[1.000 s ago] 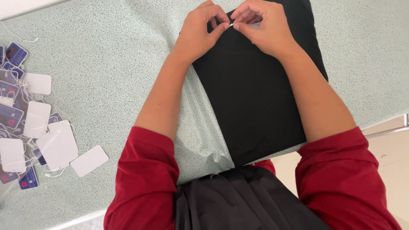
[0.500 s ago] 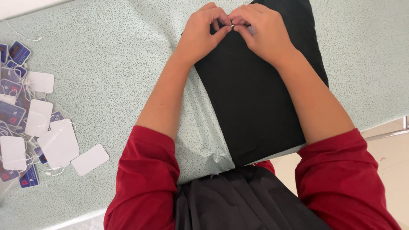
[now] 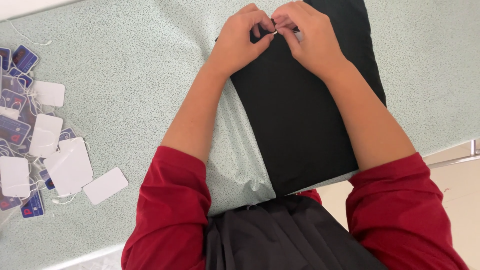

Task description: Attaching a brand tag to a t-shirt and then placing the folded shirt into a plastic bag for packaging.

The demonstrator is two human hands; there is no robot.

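Observation:
A folded black garment (image 3: 305, 115) lies on the speckled green table (image 3: 125, 75), partly over a clear plastic bag (image 3: 240, 150). At the garment's far end my left hand (image 3: 240, 37) and my right hand (image 3: 307, 35) meet fingertip to fingertip. Together they pinch a small white tag string (image 3: 274, 32), most of it hidden by the fingers. A pale tag edge (image 3: 298, 36) shows under my right hand. Both sleeves are red and pushed up.
A heap of white and blue paper hang tags (image 3: 37, 145) with white strings lies at the table's left. The table's near edge runs below my elbows, and floor (image 3: 460, 185) shows at the lower right.
My fingertips have drawn closer together around the white string. The view shifted slightly.

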